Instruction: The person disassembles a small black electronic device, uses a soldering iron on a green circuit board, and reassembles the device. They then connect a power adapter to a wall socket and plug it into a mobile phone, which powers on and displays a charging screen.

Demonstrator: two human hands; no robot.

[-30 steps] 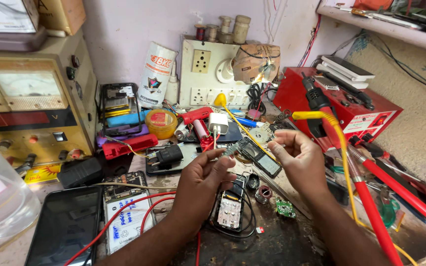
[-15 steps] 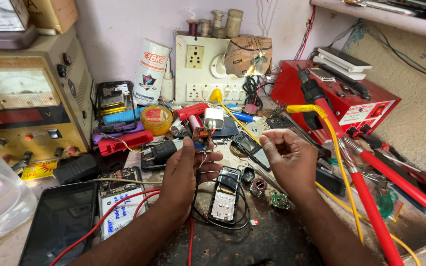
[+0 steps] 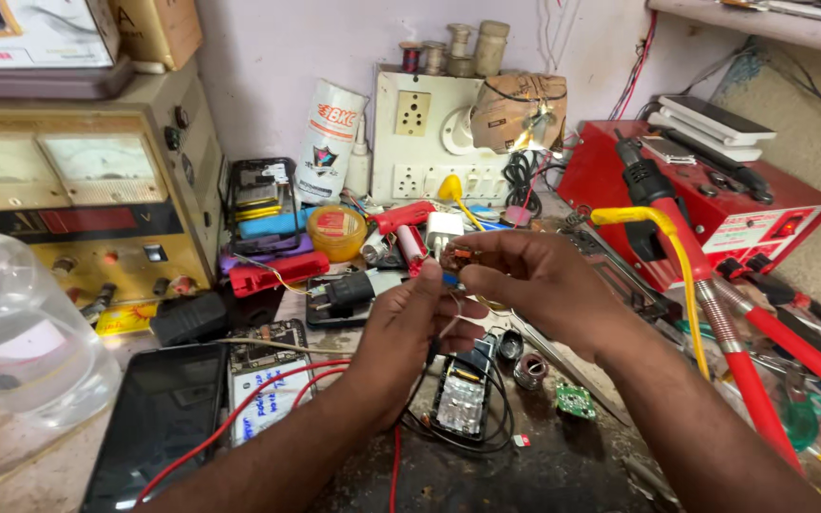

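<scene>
My right hand (image 3: 544, 285) pinches a small orange-brown electronic part (image 3: 458, 256) between thumb and fingertips above the bench. My left hand (image 3: 410, 318) comes up from below and pinches the same part at its lower side, where a bit of blue shows. Both hands touch at the fingertips. Directly beneath them lies an opened small phone (image 3: 463, 399) with its board exposed, ringed by a loop of black wire. Red wires (image 3: 277, 394) run under my left forearm.
A beige bench power supply (image 3: 78, 190) and a clear plastic bottle (image 3: 11, 332) stand at the left. A black phone (image 3: 163, 418) lies in front. A red rework station (image 3: 715, 199), a red-handled tool with yellow cable (image 3: 677, 247) and a small green board (image 3: 574, 401) crowd the right.
My hands have risen and come together over the opened phone. The dark piece my right hand held a second ago is gone from it; both hands now pinch the small part.
</scene>
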